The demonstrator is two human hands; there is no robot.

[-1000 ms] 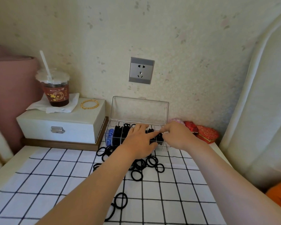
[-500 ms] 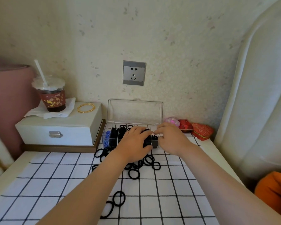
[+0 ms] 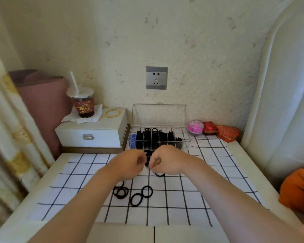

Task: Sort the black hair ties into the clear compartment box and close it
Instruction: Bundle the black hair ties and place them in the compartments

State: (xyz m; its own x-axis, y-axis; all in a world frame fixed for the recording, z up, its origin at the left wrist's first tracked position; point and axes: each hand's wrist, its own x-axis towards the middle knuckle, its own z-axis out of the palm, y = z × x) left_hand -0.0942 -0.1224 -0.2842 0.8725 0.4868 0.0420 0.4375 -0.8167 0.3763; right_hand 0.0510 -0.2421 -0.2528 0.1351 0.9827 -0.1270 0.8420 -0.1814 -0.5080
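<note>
Item, back left: white drawer case (image 3: pixel 95 137); checked cloth (image 3: pixel 209 190) showed bare squares on both flanks of my arms. Item, centre: my left hand (image 3: pixel 130 163) and right hand (image 3: pixel 167 162), fingers curled, pinched one bunch of black hair ties (image 3: pixel 148 157) between them, just before the clear compartment box (image 3: pixel 159 116), its lid upright. Loose ties (image 3: pixel 141 194) lay nearer me, between my forearms.

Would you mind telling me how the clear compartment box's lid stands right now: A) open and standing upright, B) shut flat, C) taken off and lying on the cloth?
A: the lid stands upright behind the clear compartment box, whose compartments show black hair ties.
</note>
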